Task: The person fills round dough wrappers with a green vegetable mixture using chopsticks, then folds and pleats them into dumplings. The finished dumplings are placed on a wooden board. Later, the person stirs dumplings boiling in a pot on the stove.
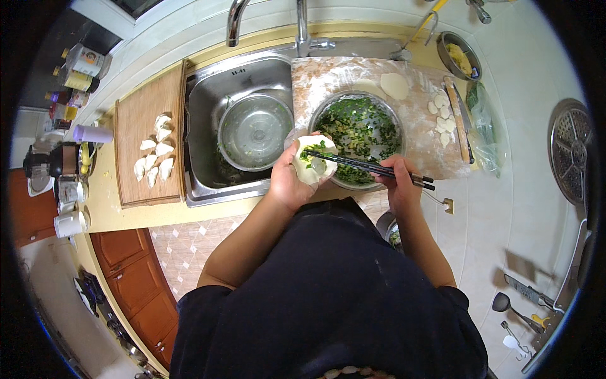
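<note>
My left hand cups a round dough wrapper with some chopped green filling on it. Between the fingers of my right hand is a pair of black chopsticks, whose tips touch the filling. Just beyond both hands stands a metal bowl of chopped greens and yellow bits, on a floured wooden board. Two rolled wrappers lie behind it; one wrapper is in full view, the other partly hidden by the bowl. Small flattened dough pieces lie at the board's right.
Left of the sink, which holds a metal basin, a wooden board carries several folded dumplings. A knife and rolling pin lie at the right, beside a plastic bag. A faucet rises behind.
</note>
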Demonstrator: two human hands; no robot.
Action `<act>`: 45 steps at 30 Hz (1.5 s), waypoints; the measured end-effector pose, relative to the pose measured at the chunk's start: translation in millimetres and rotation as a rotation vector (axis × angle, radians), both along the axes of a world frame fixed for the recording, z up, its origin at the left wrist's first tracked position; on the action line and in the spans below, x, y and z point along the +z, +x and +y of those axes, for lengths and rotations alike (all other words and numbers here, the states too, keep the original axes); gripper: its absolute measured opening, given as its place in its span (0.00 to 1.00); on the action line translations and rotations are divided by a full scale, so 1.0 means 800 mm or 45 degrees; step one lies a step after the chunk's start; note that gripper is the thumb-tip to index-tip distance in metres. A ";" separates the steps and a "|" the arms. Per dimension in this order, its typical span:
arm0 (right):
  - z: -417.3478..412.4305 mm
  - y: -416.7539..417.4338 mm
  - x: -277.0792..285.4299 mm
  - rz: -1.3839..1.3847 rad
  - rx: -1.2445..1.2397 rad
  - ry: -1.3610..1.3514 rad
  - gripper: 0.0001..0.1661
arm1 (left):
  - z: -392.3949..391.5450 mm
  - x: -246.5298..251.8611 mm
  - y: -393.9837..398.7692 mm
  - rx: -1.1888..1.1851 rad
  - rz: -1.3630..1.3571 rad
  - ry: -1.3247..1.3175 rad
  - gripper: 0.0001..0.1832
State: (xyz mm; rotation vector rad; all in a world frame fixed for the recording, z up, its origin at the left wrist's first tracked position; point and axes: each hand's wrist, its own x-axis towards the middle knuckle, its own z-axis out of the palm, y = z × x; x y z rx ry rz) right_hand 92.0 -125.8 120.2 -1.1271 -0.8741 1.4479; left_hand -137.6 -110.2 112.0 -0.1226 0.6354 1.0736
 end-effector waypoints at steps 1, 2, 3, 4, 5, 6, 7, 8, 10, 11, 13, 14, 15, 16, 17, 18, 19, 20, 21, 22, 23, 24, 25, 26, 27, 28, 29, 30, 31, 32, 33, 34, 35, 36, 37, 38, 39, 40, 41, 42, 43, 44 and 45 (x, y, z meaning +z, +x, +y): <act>0.002 0.007 -0.002 -0.011 0.015 -0.006 0.18 | 0.005 -0.006 0.002 -0.008 -0.048 0.036 0.23; 0.003 0.014 -0.001 0.020 -0.097 -0.040 0.19 | 0.009 -0.016 0.003 -0.016 -0.096 0.072 0.23; 0.003 0.022 0.000 0.042 -0.068 -0.024 0.19 | 0.013 -0.018 0.003 -0.019 -0.139 0.104 0.24; 0.003 0.032 0.002 0.065 -0.038 -0.008 0.18 | 0.015 -0.019 0.004 -0.038 -0.140 0.093 0.24; 0.003 0.041 0.004 0.088 -0.007 0.008 0.18 | 0.018 -0.021 0.006 -0.032 -0.174 0.070 0.24; 0.003 0.047 0.006 0.083 0.026 0.019 0.18 | 0.020 -0.023 0.008 -0.030 -0.208 0.047 0.24; 0.003 0.048 0.005 0.024 0.029 0.028 0.18 | 0.022 -0.025 0.011 -0.026 -0.242 0.024 0.24; 0.004 0.047 0.004 -0.036 0.032 0.037 0.18 | 0.023 -0.026 0.013 -0.040 -0.227 0.009 0.24; 0.006 0.046 -0.001 -0.109 0.032 0.054 0.19 | 0.023 -0.023 0.018 -0.068 -0.201 -0.023 0.24; 0.007 0.045 -0.005 -0.121 0.030 0.063 0.19 | 0.023 -0.020 0.022 -0.072 -0.183 -0.038 0.24; 0.007 0.043 -0.009 -0.074 0.002 0.055 0.19 | 0.024 -0.014 0.029 -0.077 -0.147 -0.068 0.24; 0.004 0.043 -0.010 -0.015 -0.026 0.037 0.20 | 0.023 -0.017 0.029 -0.078 -0.174 -0.031 0.23; 0.003 0.043 -0.011 0.043 -0.052 0.019 0.20 | 0.022 -0.021 0.027 -0.077 -0.201 0.006 0.23; 0.003 0.046 -0.016 0.142 -0.099 0.006 0.20 | 0.021 -0.025 0.027 -0.076 -0.228 0.043 0.22; 0.003 0.052 -0.024 0.241 -0.146 -0.006 0.20 | 0.020 -0.029 0.027 -0.058 -0.197 0.052 0.22; 0.006 0.053 -0.024 0.340 -0.193 -0.019 0.19 | 0.020 -0.030 0.029 -0.040 -0.166 0.061 0.21; 0.009 0.052 -0.024 0.204 -0.228 0.011 0.19 | 0.019 -0.030 0.030 -0.022 -0.135 0.070 0.21; 0.015 0.049 -0.023 0.068 -0.263 0.041 0.18 | 0.019 -0.030 0.031 -0.017 -0.075 0.085 0.21; 0.020 0.046 -0.022 -0.068 -0.301 0.070 0.17 | 0.018 -0.030 0.032 -0.015 -0.015 0.098 0.21; 0.024 0.046 -0.028 -0.257 -0.251 0.192 0.15 | 0.018 -0.029 0.033 -0.013 0.045 0.111 0.22; 0.028 0.045 -0.040 -0.446 -0.199 0.314 0.12 | 0.019 -0.032 0.031 0.002 -0.009 0.115 0.22; 0.032 0.041 -0.039 -0.633 -0.143 0.436 0.10 | 0.019 -0.034 0.029 0.019 -0.061 0.120 0.23; 0.036 0.039 -0.037 -0.817 -0.058 0.643 0.09 | 0.020 -0.036 0.027 0.037 -0.114 0.125 0.24; 0.039 0.036 -0.033 -1.000 0.030 0.849 0.08 | 0.019 -0.038 0.026 0.043 -0.155 0.147 0.25; 0.040 0.032 -0.028 -1.184 0.119 1.056 0.07 | 0.019 -0.033 0.026 0.046 -0.197 0.168 0.25; 0.037 0.030 -0.029 -1.299 0.331 0.928 0.10 | 0.018 -0.028 0.026 0.050 -0.239 0.189 0.26; 0.037 0.028 -0.032 -1.356 0.459 0.915 0.11 | 0.017 -0.023 0.025 0.039 -0.254 0.197 0.27; 0.037 0.027 -0.039 -1.415 0.586 0.900 0.12 | 0.016 -0.018 0.026 0.025 -0.271 0.207 0.27; 0.036 0.027 -0.048 -1.471 0.712 0.882 0.13 | 0.015 -0.015 0.026 0.010 -0.288 0.216 0.28; 0.037 0.027 -0.060 -1.451 0.743 0.923 0.16 | 0.015 -0.014 0.026 -0.003 -0.276 0.229 0.29; 0.039 0.024 -0.058 -1.399 0.701 0.937 0.17 | 0.014 -0.013 0.027 -0.011 -0.264 0.242 0.29; 0.042 0.019 -0.058 -1.348 0.658 0.949 0.17 | 0.013 -0.013 0.027 -0.020 -0.252 0.254 0.30; 0.045 0.013 -0.057 -1.296 0.615 0.960 0.17 | 0.012 -0.011 0.026 -0.060 -0.257 0.256 0.30; 0.048 0.006 -0.048 -1.160 0.578 0.896 0.16 | 0.012 -0.009 0.024 -0.098 -0.263 0.260 0.31; 0.048 -0.001 -0.035 -1.069 0.590 0.739 0.16 | 0.011 -0.006 0.024 -0.135 -0.268 0.262 0.31; 0.048 -0.007 -0.019 -0.975 0.599 0.583 0.17 | 0.010 -0.002 0.025 -0.177 -0.236 0.264 0.31; 0.048 -0.011 -0.004 -0.878 0.603 0.428 0.19 | 0.010 0.005 0.025 -0.221 -0.200 0.266 0.32; 0.050 -0.013 0.006 -0.937 0.620 0.483 0.22 | 0.009 0.008 0.025 -0.265 -0.165 0.267 0.32; 0.049 -0.015 0.004 -0.988 0.555 0.592 0.21 | 0.009 0.007 0.025 -0.279 -0.153 0.270 0.31; 0.049 -0.016 -0.001 -1.039 0.489 0.703 0.20 | 0.008 0.006 0.026 -0.292 -0.141 0.274 0.29; 0.048 -0.018 -0.002 -1.089 0.422 0.813 0.18 | 0.008 0.006 0.028 -0.305 -0.130 0.278 0.28; 0.048 -0.019 -0.002 -1.126 0.374 0.871 0.16 | 0.007 0.007 0.030 -0.291 -0.100 0.264 0.28; 0.047 -0.020 0.000 -1.161 0.326 0.928 0.15 | 0.006 0.013 0.034 -0.277 -0.070 0.249 0.28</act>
